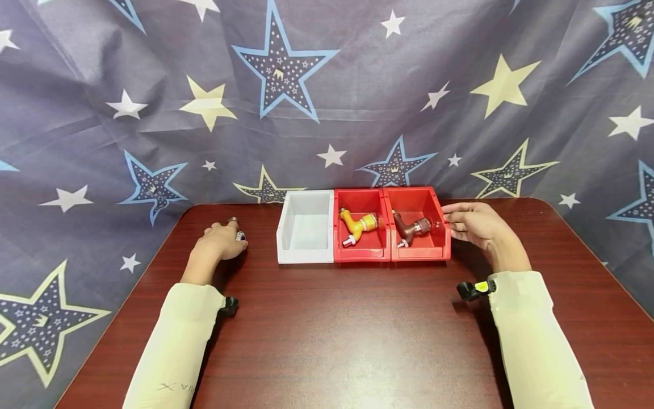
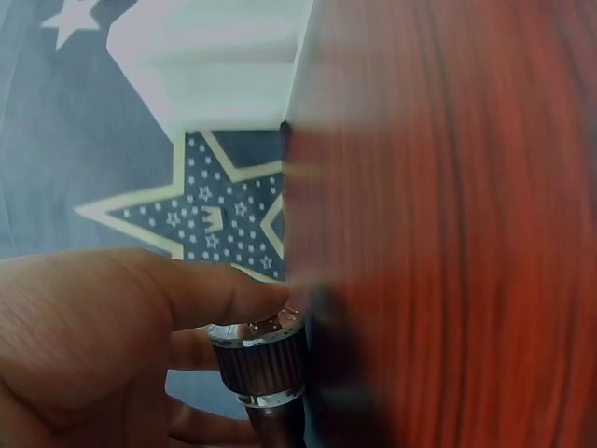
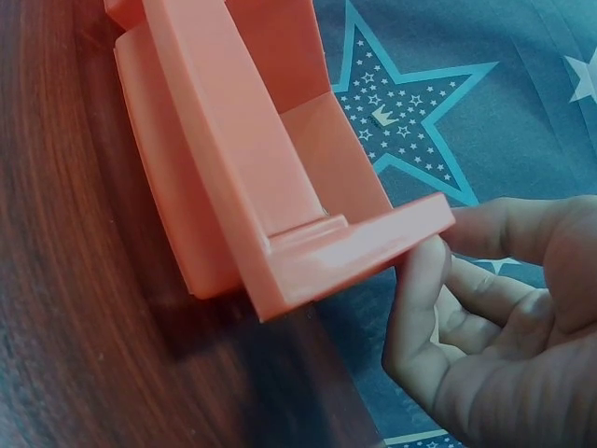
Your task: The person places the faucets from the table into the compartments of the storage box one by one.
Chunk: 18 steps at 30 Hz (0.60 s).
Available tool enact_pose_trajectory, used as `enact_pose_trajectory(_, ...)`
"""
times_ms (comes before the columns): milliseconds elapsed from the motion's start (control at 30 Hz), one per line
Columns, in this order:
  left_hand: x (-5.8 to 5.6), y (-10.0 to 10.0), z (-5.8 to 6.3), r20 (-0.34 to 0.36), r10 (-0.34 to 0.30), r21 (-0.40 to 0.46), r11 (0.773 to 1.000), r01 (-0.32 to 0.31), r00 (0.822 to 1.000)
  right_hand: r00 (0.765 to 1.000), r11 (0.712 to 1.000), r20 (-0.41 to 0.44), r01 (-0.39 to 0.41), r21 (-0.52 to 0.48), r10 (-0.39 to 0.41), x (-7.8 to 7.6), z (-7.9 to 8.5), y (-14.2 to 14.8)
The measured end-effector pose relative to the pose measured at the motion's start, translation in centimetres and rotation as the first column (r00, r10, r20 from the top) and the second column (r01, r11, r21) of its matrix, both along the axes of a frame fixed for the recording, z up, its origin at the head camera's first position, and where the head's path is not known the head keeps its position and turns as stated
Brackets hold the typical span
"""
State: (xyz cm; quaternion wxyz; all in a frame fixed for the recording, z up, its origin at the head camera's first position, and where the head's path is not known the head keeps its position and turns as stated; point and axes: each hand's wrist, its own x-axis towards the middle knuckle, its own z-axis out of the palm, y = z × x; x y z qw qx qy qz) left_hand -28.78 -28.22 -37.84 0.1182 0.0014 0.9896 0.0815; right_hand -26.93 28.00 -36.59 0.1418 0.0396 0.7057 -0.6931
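At the left of the table in the head view, my left hand (image 1: 222,241) holds a dark brown tap, mostly hidden under the palm. The left wrist view shows the ribbed collar and chrome rings of this brown tap (image 2: 264,369), with thumb and fingers around its end, close to the tabletop. My right hand (image 1: 477,224) pinches the outer side edge of the right red bin (image 1: 421,254), thumb and fingers on either side of its wall in the right wrist view. Inside that bin lies another brown tap (image 1: 407,232). A yellow tap (image 1: 359,224) lies in the middle red bin (image 1: 364,255).
A white bin (image 1: 306,257) stands at the left end of the row, side by side with the red ones. Behind the dark wooden table (image 1: 347,335) hangs a grey curtain (image 1: 357,113) with stars, right at the table's back edge.
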Motion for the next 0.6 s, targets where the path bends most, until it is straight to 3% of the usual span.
enact_pose_trajectory(333, 0.16, 0.62, 0.01, -0.017, 0.026, 0.018, 0.999, -0.026, 0.999, 1.0, 1.0, -0.004, -0.01, 0.005, 0.01, 0.04, 0.01, -0.14)
enact_pose_trajectory(600, 0.23, 0.51, 0.53, -0.021, -0.014, -0.007, 1.0, 0.014, 1.0, 1.0, 1.0, 0.001, -0.002, -0.009, 0.002, -0.07, -0.21, 0.05)
